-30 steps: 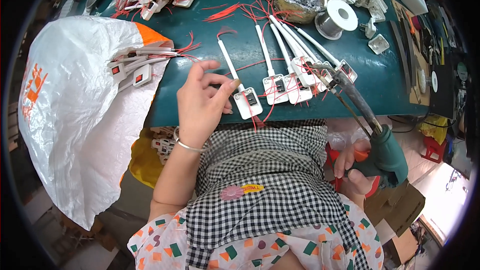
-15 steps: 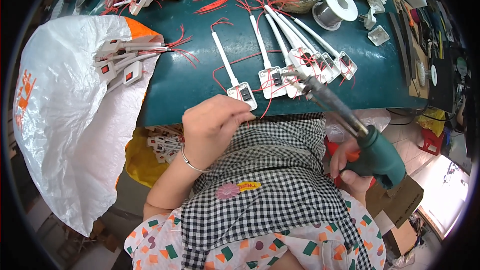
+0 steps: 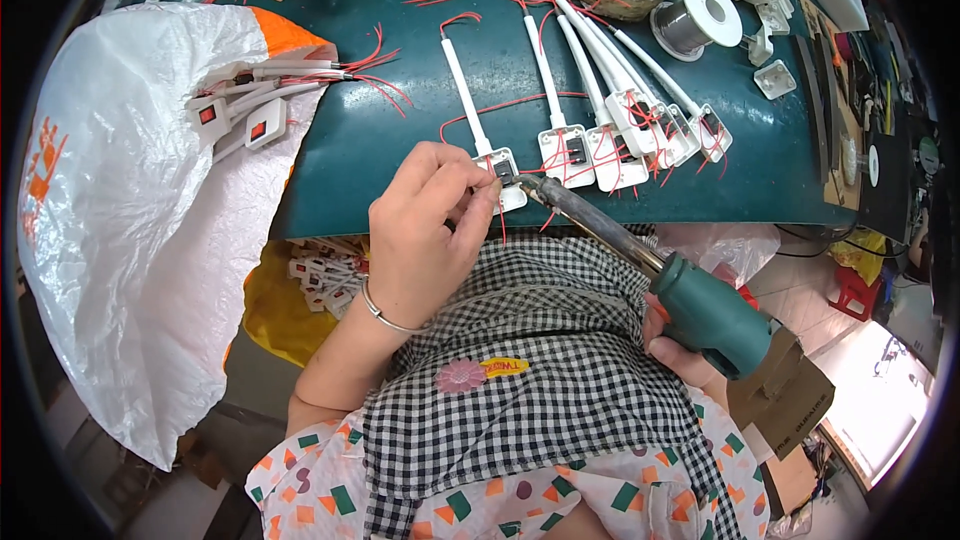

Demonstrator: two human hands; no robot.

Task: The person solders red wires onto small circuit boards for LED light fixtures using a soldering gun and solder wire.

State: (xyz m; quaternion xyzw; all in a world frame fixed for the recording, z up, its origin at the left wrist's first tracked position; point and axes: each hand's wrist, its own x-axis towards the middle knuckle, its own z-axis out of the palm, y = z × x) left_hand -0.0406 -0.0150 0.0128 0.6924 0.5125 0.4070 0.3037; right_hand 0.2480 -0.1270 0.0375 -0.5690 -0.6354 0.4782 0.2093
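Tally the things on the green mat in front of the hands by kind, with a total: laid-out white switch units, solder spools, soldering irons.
White switch units with long stems, laid in a row: 6
Solder spool: 1
Green-handled soldering iron: 1
Total: 8

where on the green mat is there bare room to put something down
Bare green mat lies between the white plastic bag and the leftmost white stick part; a thinner strip runs along the near edge at right. Crowded: the fanned stick parts, solder spool and far edge.
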